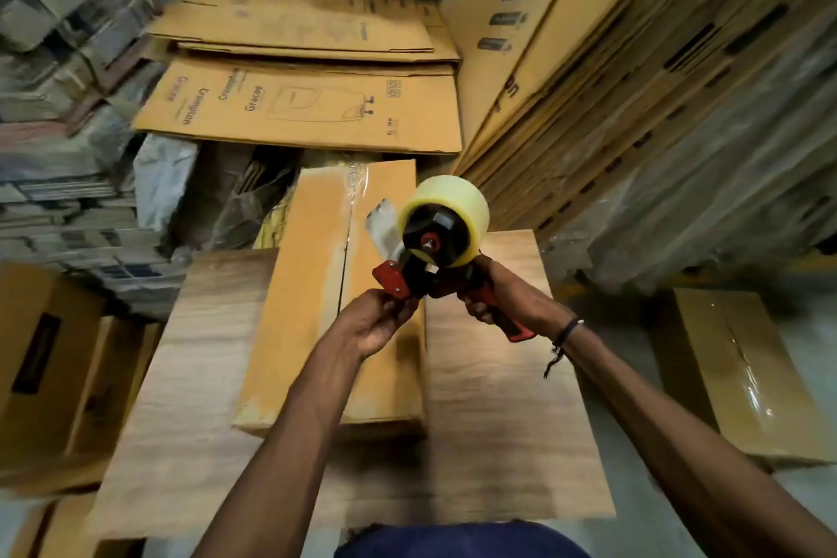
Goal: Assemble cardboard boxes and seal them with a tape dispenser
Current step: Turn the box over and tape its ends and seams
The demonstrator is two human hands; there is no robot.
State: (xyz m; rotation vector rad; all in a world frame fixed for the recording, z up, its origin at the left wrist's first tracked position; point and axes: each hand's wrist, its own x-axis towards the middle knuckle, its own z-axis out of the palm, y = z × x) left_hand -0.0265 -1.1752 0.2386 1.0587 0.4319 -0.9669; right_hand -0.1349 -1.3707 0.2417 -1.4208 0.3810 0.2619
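1. Dark blue cloth [462,541] on the person's body shows at the bottom of the view, just past the near edge of the table [498,412], a wood-grain board.
2. Stacks of flattened cardboard sheets [602,73] lean and lie beyond the table's far edge and far right corner; one flat sheet [299,109] bears printed lettering.
3. On the table's middle lies the cardboard box [312,299], long and closed, reaching past the far edge, with a strip of clear tape along part of its centre seam.
4. Off the table's right edge sits a taped box [743,372] on the floor; more brown cartons [50,358] stand off the left edge.
5. Above the box the tape dispenser [435,258] is held in the air, red and black, carrying a roll of clear tape [446,217], with a loose tape end sticking up at its front.
6. The right hand [502,295] is clenched round the dispenser's red handle; a dark cord circles that wrist.
7. The left hand [376,322] grasps the dispenser's red front end with curled fingers.
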